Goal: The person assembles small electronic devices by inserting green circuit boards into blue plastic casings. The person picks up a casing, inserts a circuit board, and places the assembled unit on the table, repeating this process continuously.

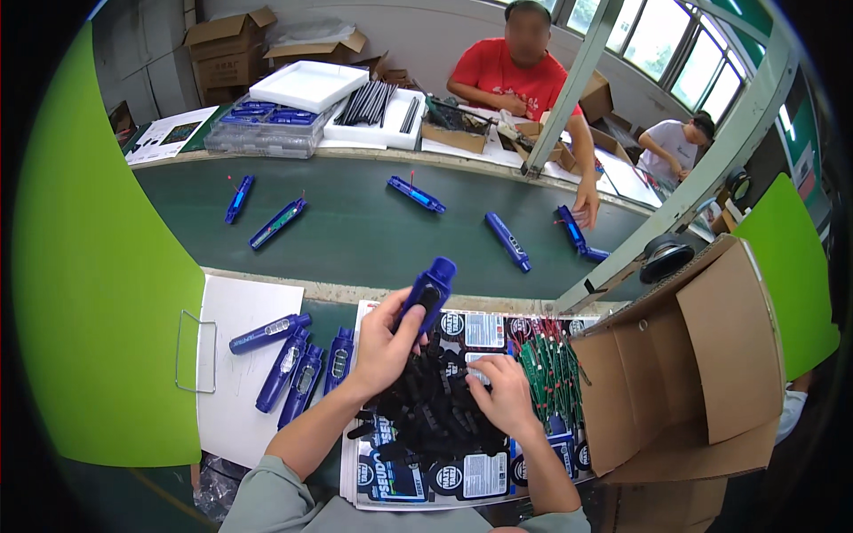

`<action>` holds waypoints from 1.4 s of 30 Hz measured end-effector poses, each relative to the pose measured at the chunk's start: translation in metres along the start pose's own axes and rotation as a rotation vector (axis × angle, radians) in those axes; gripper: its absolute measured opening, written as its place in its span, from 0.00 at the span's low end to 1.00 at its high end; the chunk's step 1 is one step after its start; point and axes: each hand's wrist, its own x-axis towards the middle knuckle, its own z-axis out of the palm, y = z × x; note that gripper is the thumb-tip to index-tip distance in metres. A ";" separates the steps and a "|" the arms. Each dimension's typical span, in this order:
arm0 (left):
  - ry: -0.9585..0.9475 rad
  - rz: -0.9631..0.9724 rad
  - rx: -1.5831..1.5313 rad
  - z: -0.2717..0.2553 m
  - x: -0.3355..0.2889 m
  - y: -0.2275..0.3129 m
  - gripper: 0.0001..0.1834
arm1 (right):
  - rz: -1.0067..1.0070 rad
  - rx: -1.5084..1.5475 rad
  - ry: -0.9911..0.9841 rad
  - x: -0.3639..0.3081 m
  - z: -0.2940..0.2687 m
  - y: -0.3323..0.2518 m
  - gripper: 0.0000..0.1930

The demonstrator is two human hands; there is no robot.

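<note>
My left hand [387, 348] is closed around a blue plastic housing [436, 289], a tube-like case tilted up with a black part showing in its face. Under it spreads a pile of small black plastic parts [434, 410] on a printed sheet [484, 478]. Over the right side of that pile, my right hand [503, 391] hovers or rests with bent fingers apart from the thumb; nothing shows in them. Several more blue housings [300, 385] with slotted windows lie left of my left forearm. Green circuit boards [553, 377] with red wires lie right of my right hand.
An open cardboard box [680, 355] stands at the right. Beyond my hands runs a green conveyor belt [355, 233] carrying several blue housings [506, 242]. Across it, a person in red [511, 75] reaches a hand to a housing. A metal post [577, 84] rises at right.
</note>
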 end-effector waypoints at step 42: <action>-0.160 -0.159 0.041 0.001 -0.064 -0.029 0.32 | 0.318 0.042 0.047 -0.043 -0.081 0.211 0.10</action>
